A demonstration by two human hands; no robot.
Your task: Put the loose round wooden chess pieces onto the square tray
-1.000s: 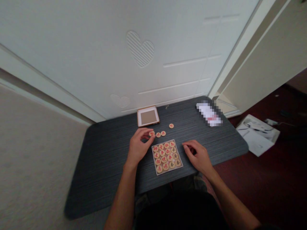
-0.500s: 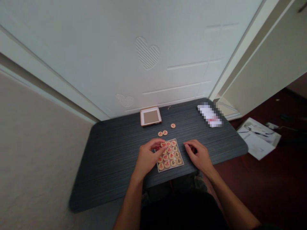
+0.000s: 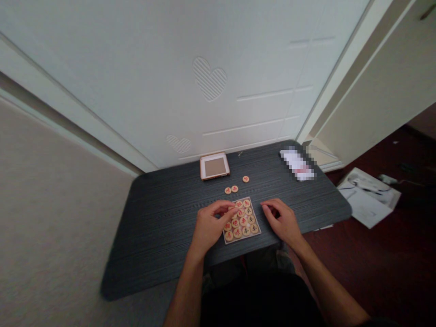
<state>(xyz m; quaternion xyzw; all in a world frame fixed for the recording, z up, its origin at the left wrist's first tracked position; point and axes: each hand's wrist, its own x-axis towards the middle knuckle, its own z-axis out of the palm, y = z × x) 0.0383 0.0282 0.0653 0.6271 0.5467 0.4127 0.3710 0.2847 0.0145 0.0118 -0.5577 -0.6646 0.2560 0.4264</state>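
Note:
A shallow square box [image 3: 242,242] holds rows of round wooden Chinese chess pieces [image 3: 243,221] with red and black characters. Over the box's upper left corner, my left hand [image 3: 211,222] has thumb and fingertips closed together on a Chinese chess piece, which they mostly cover. My right hand [image 3: 282,219] rests on the table just right of the box, fingers loosely curled in, and no object shows in it. Beyond the box lie two touching pieces [image 3: 231,190] and a single piece [image 3: 245,179], all with red characters.
The dark table [image 3: 160,227] stands against a white panel with heart reliefs [image 3: 209,78]. A framed tray-like lid [image 3: 215,166] lies at the table's back edge. A blurred-out white item [image 3: 297,163] is at the back right. On the floor to the right sits an open white box [image 3: 369,195].
My left fingertips have tipped down a little over the box corner, and the piece they pinched is now mostly hidden. My right hand stays in place. The camera view has shifted slightly.

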